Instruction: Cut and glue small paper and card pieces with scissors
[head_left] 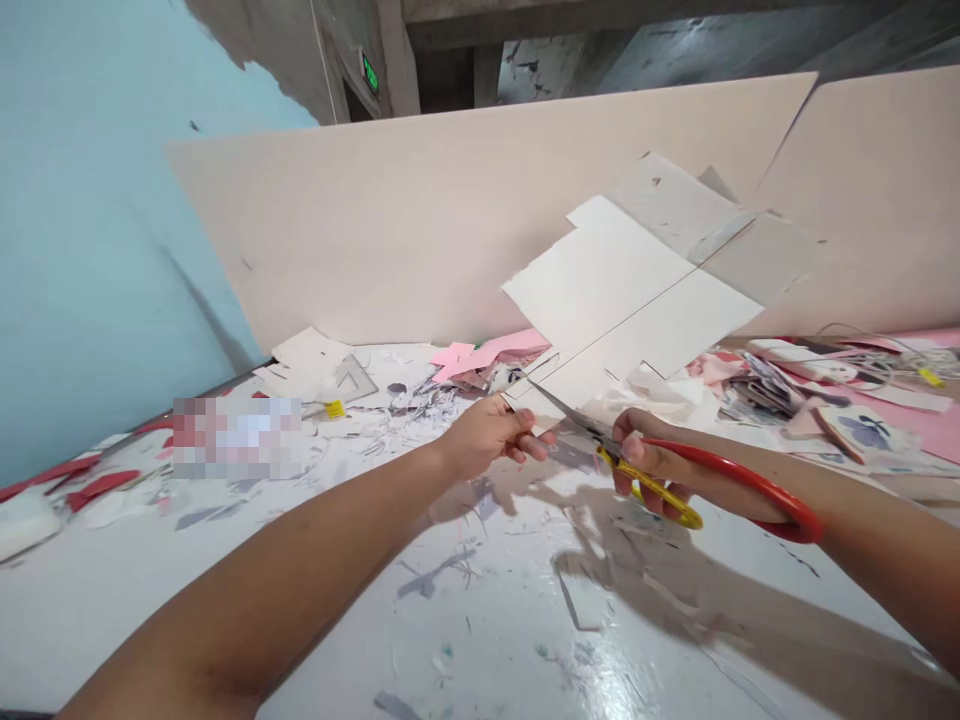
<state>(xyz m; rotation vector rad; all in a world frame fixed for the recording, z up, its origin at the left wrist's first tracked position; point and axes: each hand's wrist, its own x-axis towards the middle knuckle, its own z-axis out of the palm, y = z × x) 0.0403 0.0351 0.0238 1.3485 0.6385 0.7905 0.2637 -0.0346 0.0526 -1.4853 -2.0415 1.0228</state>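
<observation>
Paper scraps (420, 405) litter the surface (480, 640). The left hand (487, 435) is clamped on the lower corner of a white card (630, 300), which stands tilted up above the surface. To its right, the right hand (645, 465) is closed around red-and-yellow scissors (652, 487), their blade touching the card's lower edge.

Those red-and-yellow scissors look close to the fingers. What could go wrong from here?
The scissor blades sit right beside the left hand gripping the white card, so a slip could nick its fingers. The card is large and held only near one corner, so it could sag and pull the cut off line.
</observation>
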